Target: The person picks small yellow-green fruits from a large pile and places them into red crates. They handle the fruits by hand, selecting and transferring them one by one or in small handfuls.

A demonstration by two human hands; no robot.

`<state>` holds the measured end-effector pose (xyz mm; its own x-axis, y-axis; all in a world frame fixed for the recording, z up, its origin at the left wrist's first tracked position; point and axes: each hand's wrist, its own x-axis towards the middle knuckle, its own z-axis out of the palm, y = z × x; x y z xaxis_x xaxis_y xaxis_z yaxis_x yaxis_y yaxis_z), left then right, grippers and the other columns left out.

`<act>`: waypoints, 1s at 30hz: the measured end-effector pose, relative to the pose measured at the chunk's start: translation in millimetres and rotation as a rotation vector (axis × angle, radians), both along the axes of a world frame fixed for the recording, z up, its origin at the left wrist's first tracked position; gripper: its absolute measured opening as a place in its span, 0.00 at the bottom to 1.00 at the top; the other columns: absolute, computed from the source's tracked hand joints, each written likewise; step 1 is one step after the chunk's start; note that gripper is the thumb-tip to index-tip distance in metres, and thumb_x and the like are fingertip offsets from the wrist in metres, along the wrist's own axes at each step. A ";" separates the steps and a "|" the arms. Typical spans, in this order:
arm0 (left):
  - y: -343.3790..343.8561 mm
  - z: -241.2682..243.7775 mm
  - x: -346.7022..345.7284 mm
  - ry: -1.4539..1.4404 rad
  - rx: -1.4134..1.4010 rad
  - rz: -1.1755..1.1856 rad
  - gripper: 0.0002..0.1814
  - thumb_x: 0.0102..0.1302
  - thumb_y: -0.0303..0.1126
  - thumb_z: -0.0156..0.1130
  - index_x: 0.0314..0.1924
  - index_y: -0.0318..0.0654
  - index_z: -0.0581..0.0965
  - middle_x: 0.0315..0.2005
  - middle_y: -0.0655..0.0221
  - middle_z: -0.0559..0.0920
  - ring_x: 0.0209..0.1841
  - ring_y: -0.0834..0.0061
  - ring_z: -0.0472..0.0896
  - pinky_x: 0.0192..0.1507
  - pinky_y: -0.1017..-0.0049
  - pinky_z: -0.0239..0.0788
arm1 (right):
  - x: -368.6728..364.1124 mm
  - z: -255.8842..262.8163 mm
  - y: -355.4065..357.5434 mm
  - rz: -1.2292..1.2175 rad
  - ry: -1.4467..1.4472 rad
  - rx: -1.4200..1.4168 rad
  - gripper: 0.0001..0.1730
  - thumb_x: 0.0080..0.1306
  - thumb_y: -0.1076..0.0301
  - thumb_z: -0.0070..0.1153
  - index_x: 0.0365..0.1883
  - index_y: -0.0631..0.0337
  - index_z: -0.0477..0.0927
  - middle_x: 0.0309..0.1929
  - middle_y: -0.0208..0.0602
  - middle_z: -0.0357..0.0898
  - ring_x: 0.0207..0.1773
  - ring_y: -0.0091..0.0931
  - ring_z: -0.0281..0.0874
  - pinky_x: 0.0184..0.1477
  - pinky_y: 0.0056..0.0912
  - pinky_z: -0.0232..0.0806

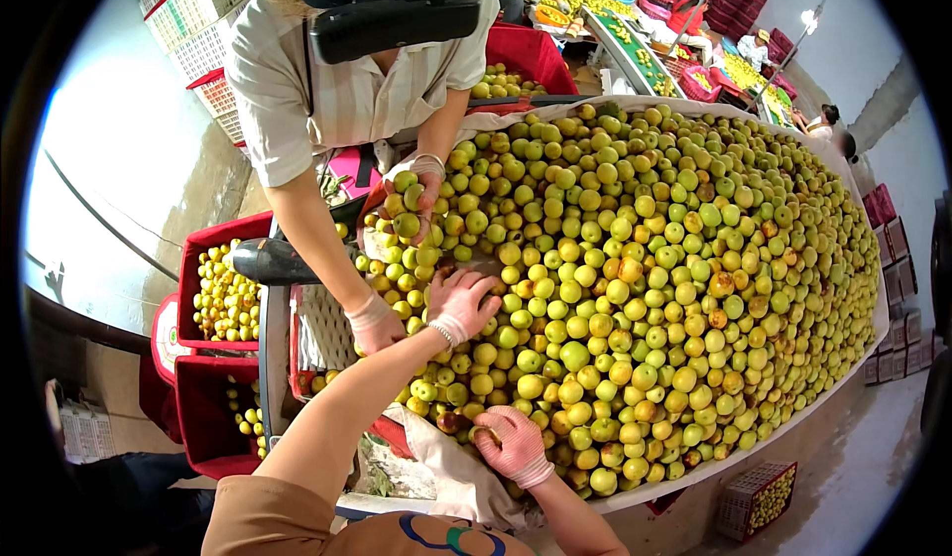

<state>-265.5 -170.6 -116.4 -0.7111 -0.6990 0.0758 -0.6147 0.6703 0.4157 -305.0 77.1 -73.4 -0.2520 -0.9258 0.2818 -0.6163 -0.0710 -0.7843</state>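
Observation:
A large heap of small, round, yellow-green fruit (632,288), some with brown or reddish patches, lies in a cloth-lined bin. My left hand (462,304), in a thin pale glove with a beaded bracelet at the wrist, rests on the fruit at the heap's left side, fingers apart. Nearer my body, my right hand (513,443), in a striped pinkish glove, curls around a fruit (485,434) at the bin's near edge. Opposite me, a co-worker's gloved hand (425,188) holds several fruits; that person's other gloved hand (375,323) is beside my left forearm.
Red-lined crates (186,318) holding fruit stand at the left, beside a white textured surface (323,333). The bin's pale cloth rim (744,461) curves around the heap. Behind are a green conveyor (632,54), stacked crates (197,16) and other people. A fruit crate (757,500) stands on the floor.

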 end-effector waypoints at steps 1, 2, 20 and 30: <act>7.9 -4.5 10.3 0.027 -0.014 -0.010 0.20 0.68 0.51 0.54 0.55 0.55 0.79 0.57 0.71 0.79 0.66 0.68 0.70 0.69 0.42 0.48 | -0.1 -0.1 0.8 -0.002 -0.010 -0.001 0.10 0.58 0.67 0.65 0.39 0.53 0.82 0.40 0.35 0.81 0.38 0.37 0.82 0.38 0.38 0.77; 17.8 -9.9 21.1 0.073 -0.007 -0.004 0.19 0.68 0.48 0.57 0.55 0.55 0.79 0.56 0.69 0.79 0.66 0.63 0.70 0.68 0.41 0.47 | -0.4 1.0 0.0 -0.004 -0.020 -0.003 0.10 0.58 0.68 0.65 0.39 0.53 0.82 0.40 0.35 0.81 0.38 0.37 0.82 0.38 0.38 0.77; 11.3 70.1 -33.8 0.057 0.110 0.012 0.16 0.67 0.23 0.50 0.53 0.36 0.78 0.54 0.55 0.81 0.57 0.57 0.79 0.60 0.60 0.73 | -16.4 11.4 1.0 -0.156 -0.177 -0.173 0.05 0.63 0.74 0.61 0.37 0.61 0.81 0.35 0.40 0.82 0.29 0.34 0.79 0.31 0.32 0.72; -66.6 24.4 -82.2 -0.676 -0.016 -0.149 0.19 0.70 0.29 0.55 0.61 0.45 0.74 0.56 0.62 0.79 0.63 0.60 0.74 0.57 0.62 0.75 | -15.2 6.6 -0.6 -0.114 -0.134 -0.062 0.07 0.61 0.73 0.62 0.38 0.60 0.81 0.32 0.37 0.80 0.22 0.29 0.74 0.27 0.28 0.69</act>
<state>-347.7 -237.2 -92.0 -0.6945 -0.5925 -0.4082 -0.6359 0.7709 -0.0371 -320.2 76.4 -66.8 -0.3931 -0.8710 0.2947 -0.5139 -0.0577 -0.8559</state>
